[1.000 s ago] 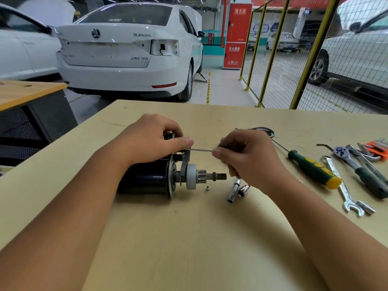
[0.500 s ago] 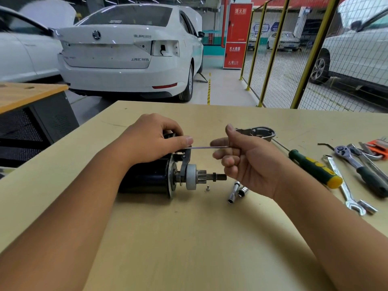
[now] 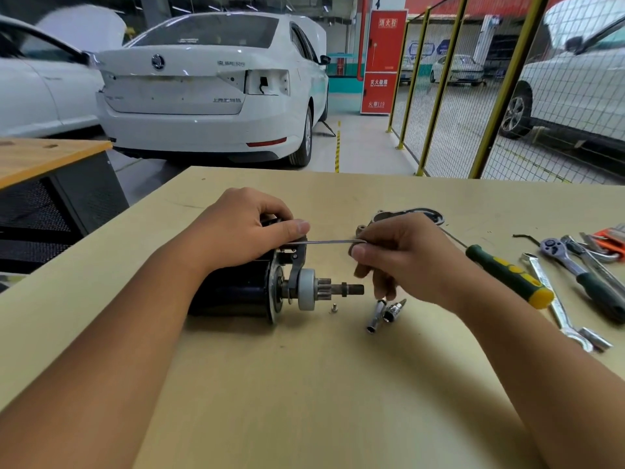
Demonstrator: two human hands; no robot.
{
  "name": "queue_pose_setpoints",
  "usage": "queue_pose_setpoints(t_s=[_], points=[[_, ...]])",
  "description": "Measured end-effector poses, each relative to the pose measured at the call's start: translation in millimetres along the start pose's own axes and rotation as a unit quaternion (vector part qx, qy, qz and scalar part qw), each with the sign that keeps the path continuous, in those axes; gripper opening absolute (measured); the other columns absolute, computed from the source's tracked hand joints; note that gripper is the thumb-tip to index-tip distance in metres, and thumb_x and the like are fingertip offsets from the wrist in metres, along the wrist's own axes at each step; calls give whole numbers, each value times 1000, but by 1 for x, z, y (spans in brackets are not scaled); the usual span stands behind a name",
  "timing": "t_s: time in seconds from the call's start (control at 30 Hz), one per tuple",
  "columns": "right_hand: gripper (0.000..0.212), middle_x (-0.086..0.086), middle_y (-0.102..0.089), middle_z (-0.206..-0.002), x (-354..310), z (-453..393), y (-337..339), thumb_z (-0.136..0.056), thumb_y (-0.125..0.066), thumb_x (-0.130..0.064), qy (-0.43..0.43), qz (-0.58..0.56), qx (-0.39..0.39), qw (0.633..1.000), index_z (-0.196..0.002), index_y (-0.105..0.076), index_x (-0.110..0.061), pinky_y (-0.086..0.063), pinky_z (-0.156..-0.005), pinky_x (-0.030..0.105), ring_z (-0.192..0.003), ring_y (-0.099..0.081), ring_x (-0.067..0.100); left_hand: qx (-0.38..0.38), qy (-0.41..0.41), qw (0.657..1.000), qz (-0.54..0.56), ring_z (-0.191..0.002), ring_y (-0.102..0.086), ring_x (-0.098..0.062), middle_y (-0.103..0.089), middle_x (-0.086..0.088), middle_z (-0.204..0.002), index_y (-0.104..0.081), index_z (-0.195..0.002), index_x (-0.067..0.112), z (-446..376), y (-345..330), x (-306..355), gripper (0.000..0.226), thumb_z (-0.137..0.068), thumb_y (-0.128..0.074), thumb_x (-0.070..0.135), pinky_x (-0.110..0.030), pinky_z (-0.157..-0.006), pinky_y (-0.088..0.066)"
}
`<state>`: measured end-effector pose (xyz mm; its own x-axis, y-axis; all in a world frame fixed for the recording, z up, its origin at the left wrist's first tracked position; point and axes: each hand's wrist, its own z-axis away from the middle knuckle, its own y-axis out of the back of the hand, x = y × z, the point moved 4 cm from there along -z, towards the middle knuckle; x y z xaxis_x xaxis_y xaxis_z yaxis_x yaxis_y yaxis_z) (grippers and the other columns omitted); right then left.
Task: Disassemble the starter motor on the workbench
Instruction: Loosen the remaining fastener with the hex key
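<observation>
bright, even overhead workshop light; soft shadows under the forearms on the pale wooden workbench (image 3: 304,384); wide-angle bending at frame edges; background slightly soft.

Taking the starter motor (image 3: 243,292) as landmark: bare workbench (image 3: 304,401) lies open in front of it. To its right a small screw (image 3: 332,310) and two sockets (image 3: 382,314) block the way; further right lie a screwdriver (image 3: 510,275) and wrenches (image 3: 571,319).

Two bare forearms, no sleeves in view, left hand (image 3: 243,228), right hand (image 3: 402,255), no gloves, short nails
</observation>
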<state>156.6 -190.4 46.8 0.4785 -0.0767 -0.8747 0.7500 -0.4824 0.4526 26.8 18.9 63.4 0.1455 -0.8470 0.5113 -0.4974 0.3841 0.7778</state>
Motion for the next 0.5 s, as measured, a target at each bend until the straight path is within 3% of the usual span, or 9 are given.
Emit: queue_pose_setpoints(t_s=[0.07, 0.1, 0.23, 0.33, 0.43, 0.5], points=[[15, 4, -70, -68, -2, -1, 3, -96, -66, -14, 45, 139, 24, 989, -84, -74, -16, -49, -43, 29, -44, -62, 19, 0, -3, 1000, 5, -80, -65, -3, -72, 19, -82, -78, -86, 38, 0, 0, 1, 43, -76, -60, 76, -36, -78, -57], [14, 5, -69, -66, -2, -1, 4, -96, -66, -15, 51, 150, 26, 987, -84, -74, -18, -48, -42, 28, -41, -59, 18, 0, -4, 1000, 5, -80, -65, -3, -72, 19, -83, -79, -86, 38, 0, 0, 1, 43, -76, -60, 76, -36, -78, -57], [13, 14, -69, -64, 4, -2, -3, -94, -69, -19, -21, -35, 33, 999, -91, -75, -8, -40, -42, 29, -43, -48, 22, 1, -8, 1000, 1, -79, -65, -5, -72, 17, -81, -78, -86, 39, 0, 1, 1, 45, -76, -59, 78, -39, -77, -57], [36, 16, -68, -67, 9, -1, -10, -93, -69, -36, -102, -176, 49, 978, -90, -73, 0, -41, -44, 27, -47, -48, 17, -3, -9, 1000, 4, -81, -67, -7, -74, 14, -82, -79, -86, 38, 0, 0, 1, 49, -76, -56, 80, -42, -80, -57], [39, 17, -67, -67, 11, -2, -12, -97, -64, -34, -120, -196, 63, 971, -85, -71, 2, -42, -44, 27, -47, -50, 17, -1, -6, 1000, 12, -84, -69, -16, -75, 4, -81, -78, -85, 24, -1, -1, 0, 65, -85, -47, 81, -45, -83, -56], [33, 17, -69, -68, 12, -2, -13, -97, -65, -29, -105, -170, 69, 977, -82, -71, 0, -45, -47, 27, -49, -54, 19, 7, -5, 1000, 21, -82, -70, -9, -75, 9, -80, -77, -82, 20, -2, -2, -1, 65, -95, -44, 74, -40, -81, -54]])
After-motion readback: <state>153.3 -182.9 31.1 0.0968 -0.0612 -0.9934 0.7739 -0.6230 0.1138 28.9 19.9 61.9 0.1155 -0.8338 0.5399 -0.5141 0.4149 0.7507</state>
